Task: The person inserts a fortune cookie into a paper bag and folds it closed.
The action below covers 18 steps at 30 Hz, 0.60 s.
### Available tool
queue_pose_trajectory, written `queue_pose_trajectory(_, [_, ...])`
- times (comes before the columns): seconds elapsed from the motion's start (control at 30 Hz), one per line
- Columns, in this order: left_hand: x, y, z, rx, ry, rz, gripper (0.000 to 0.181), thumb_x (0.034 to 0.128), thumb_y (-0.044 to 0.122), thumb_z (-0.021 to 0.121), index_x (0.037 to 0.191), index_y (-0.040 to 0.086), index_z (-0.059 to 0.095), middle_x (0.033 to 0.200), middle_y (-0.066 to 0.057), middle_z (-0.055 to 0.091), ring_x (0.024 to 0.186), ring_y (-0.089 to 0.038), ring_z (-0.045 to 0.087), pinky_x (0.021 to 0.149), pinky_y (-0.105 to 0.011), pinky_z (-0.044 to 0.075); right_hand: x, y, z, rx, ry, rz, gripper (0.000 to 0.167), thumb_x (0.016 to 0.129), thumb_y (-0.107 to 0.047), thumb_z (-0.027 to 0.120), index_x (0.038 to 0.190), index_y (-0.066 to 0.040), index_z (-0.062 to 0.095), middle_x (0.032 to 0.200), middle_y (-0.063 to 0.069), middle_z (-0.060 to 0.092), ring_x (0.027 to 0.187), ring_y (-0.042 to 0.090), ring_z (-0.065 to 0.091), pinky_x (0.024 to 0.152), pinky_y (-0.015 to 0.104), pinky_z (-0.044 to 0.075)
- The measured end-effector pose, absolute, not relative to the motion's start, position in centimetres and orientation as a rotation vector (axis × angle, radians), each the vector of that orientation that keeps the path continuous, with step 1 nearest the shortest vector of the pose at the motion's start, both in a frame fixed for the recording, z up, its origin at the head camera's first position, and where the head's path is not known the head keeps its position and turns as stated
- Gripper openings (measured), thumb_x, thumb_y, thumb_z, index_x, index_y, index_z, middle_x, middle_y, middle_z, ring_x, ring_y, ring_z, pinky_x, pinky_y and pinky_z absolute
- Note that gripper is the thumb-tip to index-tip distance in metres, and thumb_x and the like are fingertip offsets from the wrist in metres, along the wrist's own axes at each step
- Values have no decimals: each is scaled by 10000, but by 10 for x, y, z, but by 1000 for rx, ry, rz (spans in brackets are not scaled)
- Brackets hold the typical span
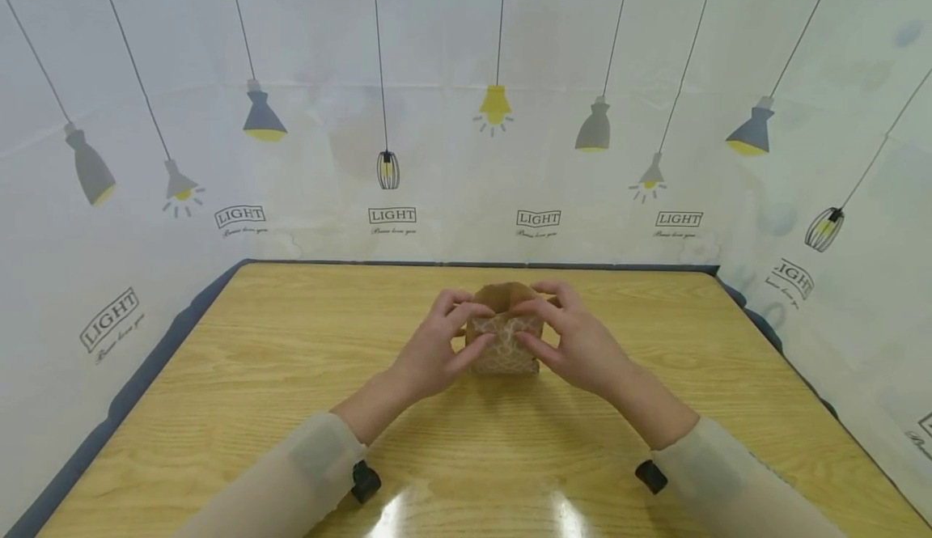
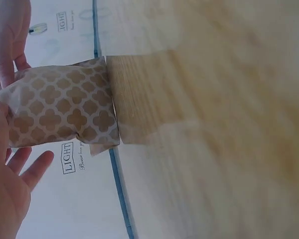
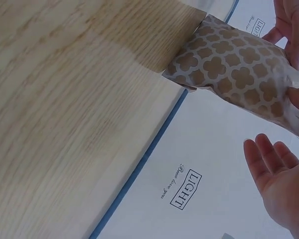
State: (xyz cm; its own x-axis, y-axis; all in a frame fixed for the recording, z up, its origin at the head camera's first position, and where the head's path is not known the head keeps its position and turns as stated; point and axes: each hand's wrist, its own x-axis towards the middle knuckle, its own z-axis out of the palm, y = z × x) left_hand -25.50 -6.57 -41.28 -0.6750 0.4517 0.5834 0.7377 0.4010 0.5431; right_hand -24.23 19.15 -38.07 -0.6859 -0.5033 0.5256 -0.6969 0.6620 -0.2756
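Left grip (image 1: 434, 350) holding bag (image 1: 508, 357), brown, white-latticed

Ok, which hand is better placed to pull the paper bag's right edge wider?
Probably your right hand: its thumb is on the front of the paper bag near that edge, while your left hand holds the opposite side.

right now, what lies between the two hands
The patterned paper bag stands between the left hand and right hand, as the head view shows.
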Motion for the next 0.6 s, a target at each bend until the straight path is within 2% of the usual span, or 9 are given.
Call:
queue_pose_trajectory(0.07, [-255, -65, -413, -1018, -2299, -1226, 283, 1036, 97, 756, 1310, 69, 689, 1407, -182, 540, 1242, -318, 643, 934, -385, 678, -242, 192, -381, 940, -2463, 656, 300, 1019, -174, 795, 1311, -147, 736, 1492, 210, 531, 1122, 331, 716, 792, 421, 662])
queue_pose_trajectory(0.13, [-255, -64, -414, -1002, -2270, -1283, 291, 1024, 70, 765, 1304, 66, 688, 1416, -179, 583, 1245, -338, 658, 924, -395, 681, -242, 192, -383, 940, -2454, 690, 329, 1016, -159, 795, 1338, -146, 728, 1473, 199, 537, 1117, 319, 711, 805, 423, 662])
queue_pose_trajectory(0.23, [-255, -62, -413, -986, -2228, -1335, 397, 1004, 36, 776, 1376, 60, 637, 1387, -175, 653, 1233, -365, 709, 915, -414, 683, -242, 194, -386, 917, -2453, 836, 552, 1002, -116, 805, 1517, -128, 606, 1468, 217, 529, 1155, 340, 702, 875, 485, 672])
queue_pose_trajectory(0.3, [-255, -61, -414, -980, -2217, -1362, 533, 1004, 20, 769, 1484, 72, 544, 1329, -175, 685, 1198, -374, 742, 911, -425, 685, -243, 194, -388, 855, -2470, 990, 755, 991, -102, 815, 1644, -110, 435, 1476, 221, 554, 1181, 359, 710, 932, 533, 664])
queue_pose_trajectory(0.37, [-256, -59, -413, -963, -2202, -1415, 683, 1003, -1, 759, 1589, 97, 423, 1301, -182, 688, 1197, -392, 754, 914, -440, 684, -244, 193, -389, 767, -2499, 1163, 850, 991, -121, 820, 1686, -93, 331, 1451, 223, 600, 1196, 376, 717, 971, 543, 655])
queue_pose_trajectory(0.4, [-256, -59, -413, -948, -2195, -1460, 743, 1002, -11, 756, 1624, 117, 370, 1281, -182, 688, 1184, -394, 758, 917, -442, 683, -245, 192, -390, 729, -2511, 1248, 825, 999, -141, 814, 1674, -80, 343, 1428, 223, 631, 1191, 372, 730, 977, 526, 657])
queue_pose_trajectory(0.47, [-256, -58, -413, -912, -2175, -1563, 812, 1002, -28, 749, 1659, 141, 303, 1240, -176, 688, 1161, -388, 762, 919, -432, 684, -247, 191, -391, 644, -2543, 1391, 681, 1016, -187, 799, 1595, -62, 464, 1343, 195, 705, 1158, 347, 749, 962, 466, 667])
queue_pose_trajectory(0.53, [-257, -57, -412, -872, -2153, -1673, 819, 1002, -39, 743, 1665, 149, 302, 1228, -177, 685, 1134, -378, 764, 910, -397, 683, -249, 190, -392, 587, -2560, 1484, 473, 1031, -213, 781, 1453, -66, 626, 1238, 170, 746, 1113, 318, 755, 919, 394, 673])
queue_pose_trajectory(0.6, [-258, -56, -412, -834, -2142, -1759, 796, 1005, -37, 739, 1659, 146, 325, 1218, -182, 689, 1109, -362, 764, 895, -351, 678, -250, 190, -394, 543, -2571, 1521, 327, 1038, -229, 772, 1329, -87, 725, 1158, 133, 768, 1077, 285, 757, 865, 328, 664])
